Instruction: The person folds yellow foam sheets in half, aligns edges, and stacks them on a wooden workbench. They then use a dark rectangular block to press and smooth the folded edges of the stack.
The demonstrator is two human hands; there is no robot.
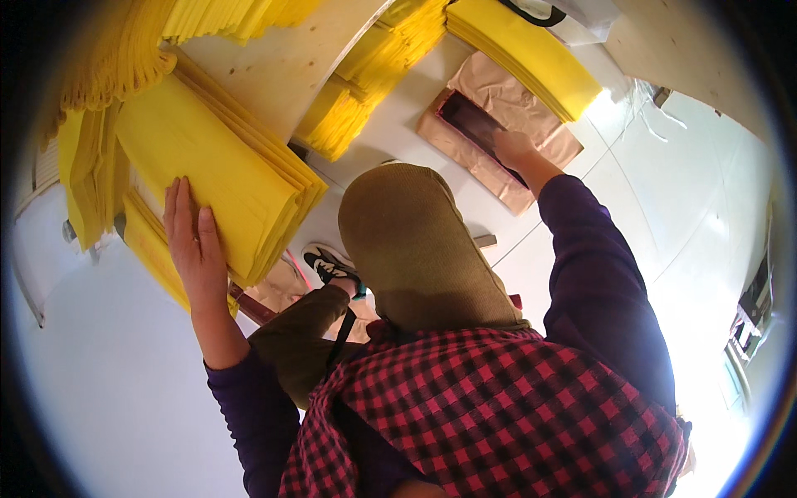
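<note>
My left hand (193, 236) lies flat along the side of a thick stack of folded yellow cloth-like sheets (212, 178), its fingers stretched out and slightly spread. Over on the right, my right hand (513, 149) reaches down to a long dark reddish tray-like recess (471, 119) set in crumpled brown paper (498, 87) on the floor. Its fingers look curled at the recess, and their tips are hidden, so what they hold, if anything, cannot be made out.
More yellow stacks (365, 75) stand beside a pale wooden board (249, 83). Another yellow stack (531, 54) lies on the brown paper's far side. My bent knee (398, 241) rises between my arms, with my shoe (328, 264) on the floor. White threads (656, 104) lie at upper right.
</note>
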